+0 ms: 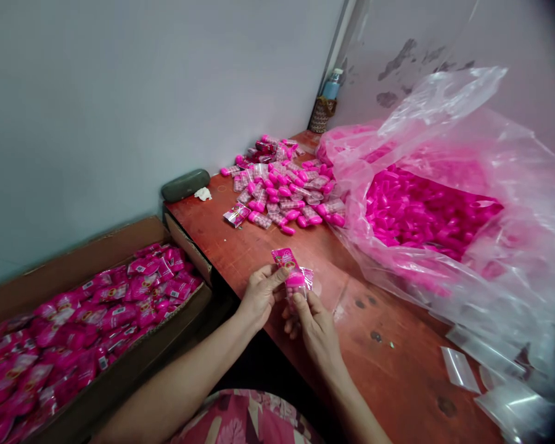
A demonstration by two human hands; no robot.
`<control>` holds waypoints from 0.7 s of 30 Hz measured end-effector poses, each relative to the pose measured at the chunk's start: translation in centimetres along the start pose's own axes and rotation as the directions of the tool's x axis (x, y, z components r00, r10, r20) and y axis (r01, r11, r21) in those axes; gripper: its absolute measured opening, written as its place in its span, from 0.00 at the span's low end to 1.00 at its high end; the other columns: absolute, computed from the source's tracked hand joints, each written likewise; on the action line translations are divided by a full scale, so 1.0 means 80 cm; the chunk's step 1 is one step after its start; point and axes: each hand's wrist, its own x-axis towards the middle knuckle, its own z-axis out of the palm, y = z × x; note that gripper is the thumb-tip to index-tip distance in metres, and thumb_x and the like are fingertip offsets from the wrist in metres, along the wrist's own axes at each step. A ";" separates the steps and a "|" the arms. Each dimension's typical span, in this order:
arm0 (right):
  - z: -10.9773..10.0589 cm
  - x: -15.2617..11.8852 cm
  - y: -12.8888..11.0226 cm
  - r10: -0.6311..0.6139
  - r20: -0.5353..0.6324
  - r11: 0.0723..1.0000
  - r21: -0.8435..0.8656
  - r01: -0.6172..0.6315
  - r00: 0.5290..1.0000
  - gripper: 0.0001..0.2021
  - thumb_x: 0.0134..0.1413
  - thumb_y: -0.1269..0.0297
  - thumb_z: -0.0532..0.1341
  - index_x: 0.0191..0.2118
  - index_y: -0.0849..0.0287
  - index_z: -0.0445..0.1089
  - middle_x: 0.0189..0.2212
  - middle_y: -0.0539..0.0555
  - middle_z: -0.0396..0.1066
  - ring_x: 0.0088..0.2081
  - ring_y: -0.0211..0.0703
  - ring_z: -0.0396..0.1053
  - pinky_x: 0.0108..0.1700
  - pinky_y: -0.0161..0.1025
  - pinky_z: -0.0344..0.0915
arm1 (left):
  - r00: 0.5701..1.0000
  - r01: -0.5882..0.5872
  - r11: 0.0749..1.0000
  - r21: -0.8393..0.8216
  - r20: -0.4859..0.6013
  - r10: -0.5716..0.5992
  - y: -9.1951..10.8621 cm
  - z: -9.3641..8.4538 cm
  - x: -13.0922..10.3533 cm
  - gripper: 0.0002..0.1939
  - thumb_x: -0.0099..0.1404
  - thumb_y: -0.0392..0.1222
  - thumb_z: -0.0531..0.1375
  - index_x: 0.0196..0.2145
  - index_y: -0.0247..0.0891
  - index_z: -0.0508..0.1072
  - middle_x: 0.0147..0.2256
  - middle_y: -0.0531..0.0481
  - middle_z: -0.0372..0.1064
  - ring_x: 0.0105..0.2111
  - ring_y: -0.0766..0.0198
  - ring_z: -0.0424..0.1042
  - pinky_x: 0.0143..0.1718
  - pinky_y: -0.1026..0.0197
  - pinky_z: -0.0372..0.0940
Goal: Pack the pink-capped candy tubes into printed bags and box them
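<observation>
Both hands, left (263,297) and right (315,320), grasp a pink packet (287,262) and a clear container of small balls (296,293) between thumbs and fingers, above the near table edge; beyond, a heap of pink-capped containers (284,191) on the red table (346,308); right, an open plastic bag (425,209) of pink pieces; left, a carton (185,243) of filled pink packets (120,308).

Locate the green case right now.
In the head view, the green case sits at the left end of the red table, by the wall, beside the white tissue.
</observation>
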 end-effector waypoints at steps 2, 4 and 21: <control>0.000 0.000 0.002 -0.030 -0.024 0.997 -0.076 0.028 0.999 0.14 0.53 0.51 0.52 0.35 0.57 0.62 0.20 0.47 0.66 0.16 0.34 0.63 0.17 0.30 0.59 | 0.999 0.032 0.999 0.024 0.008 -0.032 -0.001 -0.001 0.001 0.14 0.48 0.41 0.66 0.29 0.31 0.68 0.24 0.51 0.67 0.21 0.69 0.66 0.23 0.66 0.61; 0.000 0.000 0.003 -0.055 -0.056 0.988 -0.146 0.047 0.997 0.14 0.54 0.51 0.52 0.35 0.57 0.62 0.18 0.46 0.64 0.16 0.34 0.62 0.17 0.31 0.60 | 0.998 0.053 0.998 0.041 0.021 -0.054 -0.002 -0.002 0.002 0.13 0.48 0.42 0.66 0.27 0.30 0.69 0.23 0.50 0.67 0.21 0.69 0.66 0.23 0.66 0.61; 0.002 0.000 0.000 -0.048 -0.024 0.998 -0.040 0.047 0.999 0.13 0.54 0.51 0.53 0.32 0.57 0.62 0.18 0.46 0.64 0.15 0.33 0.61 0.16 0.29 0.58 | 0.995 0.060 0.972 0.226 0.060 -0.075 0.015 0.006 0.008 0.11 0.47 0.41 0.66 0.20 0.30 0.71 0.18 0.50 0.67 0.17 0.69 0.64 0.20 0.65 0.59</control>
